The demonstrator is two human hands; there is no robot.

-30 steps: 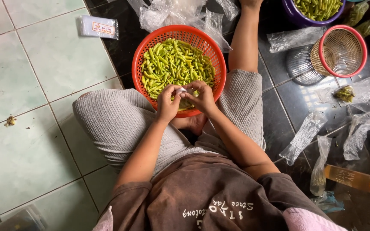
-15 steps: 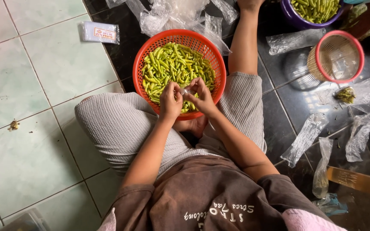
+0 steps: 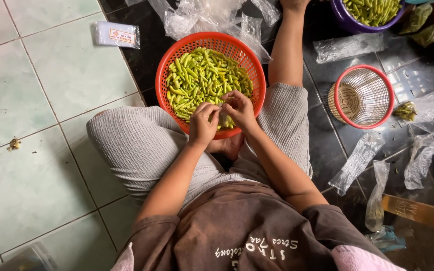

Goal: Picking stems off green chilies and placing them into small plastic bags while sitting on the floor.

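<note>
The floor (image 3: pixel 36 100) is of pale green tiles on the left side and dark glossy tiles on the right. The person sits on it with the legs folded, in grey ribbed trousers (image 3: pixel 136 145) and a brown shirt. Between the knees stands a round orange basket (image 3: pixel 169 60), filled with green chillies (image 3: pixel 202 75). To the right, well apart, lies a smaller basket with red rim (image 3: pixel 361 96), and at the top edge a purple bowl (image 3: pixel 345 17) holds more green chillies. Clear plastic bags (image 3: pixel 357 160) are scattered on the dark tiles, and a bottle with yellow cap (image 3: pixel 420 213) lies at the lower right. A small flat packet (image 3: pixel 117 35) lies on the pale tiles at the upper left. Over the near rim of the orange basket the left hand (image 3: pixel 203 125) and the right hand (image 3: pixel 239 108) meet, the fingertips pinched together on one small chilli (image 3: pixel 220 104), which is mostly hidden between them
</note>
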